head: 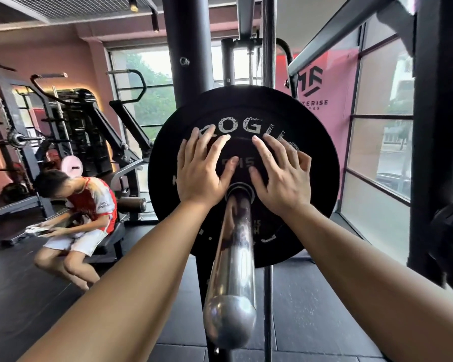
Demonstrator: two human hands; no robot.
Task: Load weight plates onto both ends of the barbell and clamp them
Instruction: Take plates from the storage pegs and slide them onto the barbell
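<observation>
Pressing plate [311, 205] along bar [233, 257], away from me.
Left hand [202, 173], right hand [280, 178] splayed flat beside it (equally near).

A black plate [322, 189] with worn white lettering stands upright on the barbell [233, 257], its centre hole around the chrome bar. The barbell's bare end juts out from the plate, capped round.

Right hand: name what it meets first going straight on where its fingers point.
The right hand lies flat on the weight plate; straight along its fingers comes the ROGUE lettering, then probably the plate's upper rim.
</observation>
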